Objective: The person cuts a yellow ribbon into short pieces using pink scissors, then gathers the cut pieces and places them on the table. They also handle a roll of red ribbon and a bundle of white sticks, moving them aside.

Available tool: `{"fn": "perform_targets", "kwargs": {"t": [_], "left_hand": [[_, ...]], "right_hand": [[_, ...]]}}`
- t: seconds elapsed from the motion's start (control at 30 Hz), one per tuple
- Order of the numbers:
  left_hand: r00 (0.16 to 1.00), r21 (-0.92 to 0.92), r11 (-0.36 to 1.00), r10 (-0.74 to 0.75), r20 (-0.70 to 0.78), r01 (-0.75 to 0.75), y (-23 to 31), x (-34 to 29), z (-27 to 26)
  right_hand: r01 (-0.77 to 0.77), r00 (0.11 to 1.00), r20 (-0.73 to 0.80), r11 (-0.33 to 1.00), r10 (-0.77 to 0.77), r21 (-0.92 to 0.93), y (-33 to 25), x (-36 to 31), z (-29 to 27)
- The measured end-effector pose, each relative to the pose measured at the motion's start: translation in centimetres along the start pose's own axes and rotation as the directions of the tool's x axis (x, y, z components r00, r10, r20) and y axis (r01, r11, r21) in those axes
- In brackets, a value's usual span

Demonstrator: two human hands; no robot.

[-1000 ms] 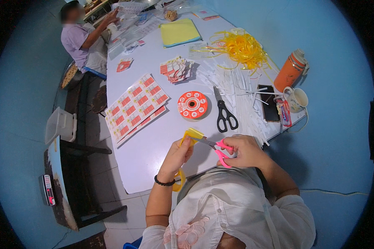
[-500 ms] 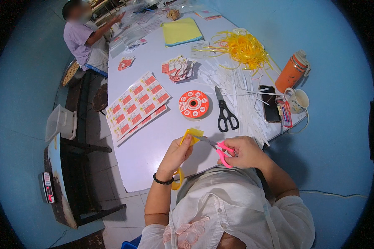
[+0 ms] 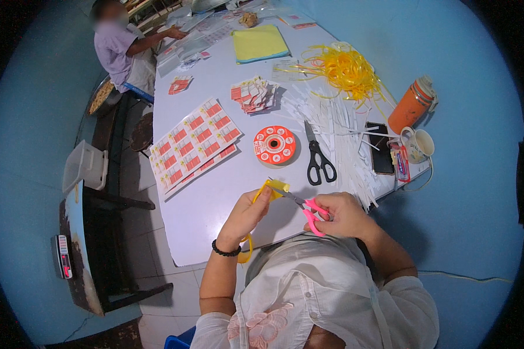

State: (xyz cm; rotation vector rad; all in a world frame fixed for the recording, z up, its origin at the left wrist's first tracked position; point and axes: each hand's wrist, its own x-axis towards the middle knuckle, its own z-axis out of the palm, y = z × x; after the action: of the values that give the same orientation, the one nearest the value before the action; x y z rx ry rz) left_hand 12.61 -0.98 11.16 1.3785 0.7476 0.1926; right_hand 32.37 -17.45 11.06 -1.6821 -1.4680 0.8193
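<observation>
My left hand (image 3: 248, 215) is closed on a folded yellow ribbon (image 3: 281, 185), pinched between thumb and fingers above the table's near edge. A loop of it hangs down by my wrist. My right hand (image 3: 346, 215) grips a pair of scissors (image 3: 317, 222) by its pink handles. The parted blades reach left to the ribbon, across it near my left thumb. Whether they cut through cannot be made out. Just beyond my hands lie a ribbon spool (image 3: 274, 144) with a red-orange label and black-handled scissors (image 3: 315, 158).
Printed label sheets (image 3: 193, 145) lie left, a stack of cut labels (image 3: 254, 96) farther back. White paper strips (image 3: 337, 134), yellow ribbons (image 3: 346, 71), a phone (image 3: 379, 152), a cup (image 3: 418, 144) and an orange flask (image 3: 410, 106) occupy the right side. A person (image 3: 113, 52) works far left.
The scissors' blades have moved left across the ribbon, and a tip now shows by my left thumb. The view has shifted slightly. The person at far left has moved their hand.
</observation>
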Motion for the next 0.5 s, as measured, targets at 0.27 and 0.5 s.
{"fn": "perform_targets", "kwargs": {"t": [0.27,0.5], "left_hand": [[0.997,0.057,0.996,0.061,0.055,-0.064,0.5,-0.2,0.0],[0.995,0.210,0.977,0.011,0.098,-0.032,1.2,0.0,0.0]], "right_hand": [[-0.062,0.998,-0.006,0.962,0.065,0.265,0.0,0.3,0.7],[-0.007,0.999,0.046,1.000,0.008,-0.019,-0.3,0.1,0.1]]}}
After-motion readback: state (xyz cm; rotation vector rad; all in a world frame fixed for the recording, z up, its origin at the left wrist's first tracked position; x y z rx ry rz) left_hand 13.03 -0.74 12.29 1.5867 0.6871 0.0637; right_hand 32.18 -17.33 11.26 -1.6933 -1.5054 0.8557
